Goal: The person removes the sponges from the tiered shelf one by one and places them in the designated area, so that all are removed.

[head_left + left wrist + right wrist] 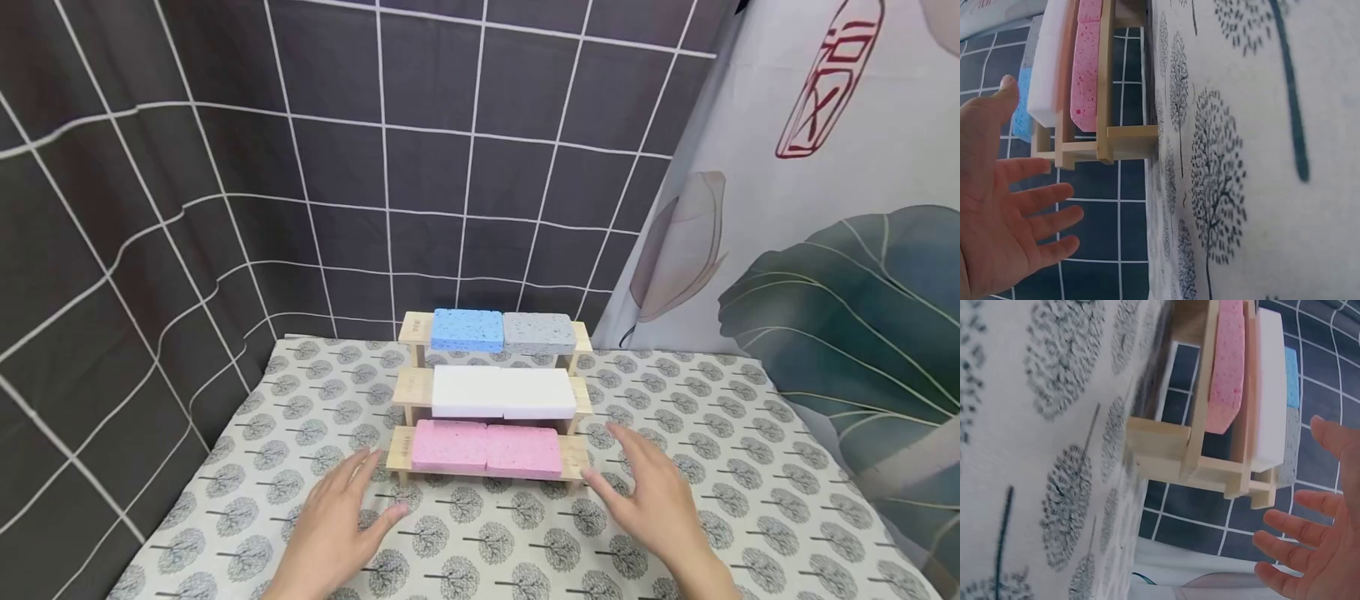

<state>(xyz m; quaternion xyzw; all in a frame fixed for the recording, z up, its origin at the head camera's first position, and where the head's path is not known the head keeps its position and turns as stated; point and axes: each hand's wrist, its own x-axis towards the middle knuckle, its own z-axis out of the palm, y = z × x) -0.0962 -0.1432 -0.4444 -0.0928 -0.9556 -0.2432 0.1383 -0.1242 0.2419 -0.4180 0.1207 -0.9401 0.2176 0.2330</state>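
Note:
A three-step wooden rack [402, 447] stands on the table. Two pink sponges [450, 447] lie side by side on its lowest step. Two white sponge blocks [468, 391] fill the middle step, while a blue sponge [467, 330] and a grey sponge [539, 332] sit on the top one. My left hand [333, 521] is held off the rack's front left corner, fingers spread, holding nothing. On the other side my right hand [652, 496] is beside the front right corner, also spread and holding nothing. Both wrist views show a gap between fingers and rack.
A cloth [495, 542] printed with grey trees covers the table. Behind and to the left hangs a dark curtain [427, 167] with white grid lines. A pale curtain [750, 167] with large leaves hangs along the right edge.

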